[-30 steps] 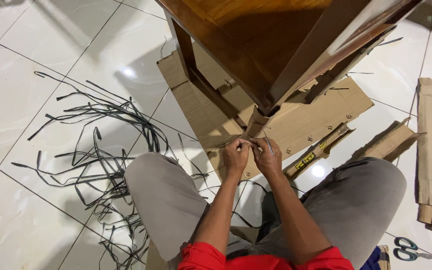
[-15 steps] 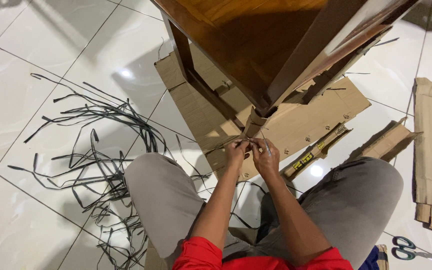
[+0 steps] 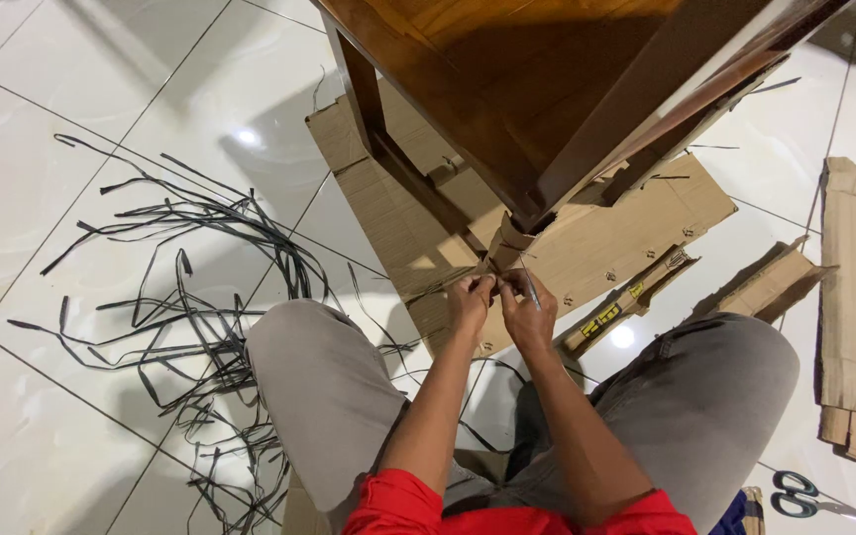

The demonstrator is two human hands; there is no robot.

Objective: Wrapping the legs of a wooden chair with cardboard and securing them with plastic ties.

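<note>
Barely shifted hands, left hand (image 3: 469,302) and right hand (image 3: 528,313), fingers pinched together on something hidden at cardboard-wrapped table leg (image 3: 507,243).

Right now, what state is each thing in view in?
Left hand: closed, pinching cardboard at the table leg's foot.
Right hand: closed on a thin metal tool.
Wooden table: upright, standing on flattened cardboard.
Cardboard sheet: flattened and torn, under the table.
Black straps: cut, loose in a tangle on the tiles.
Scissors: lying on the floor, untouched; blades cut off by the frame.
</note>
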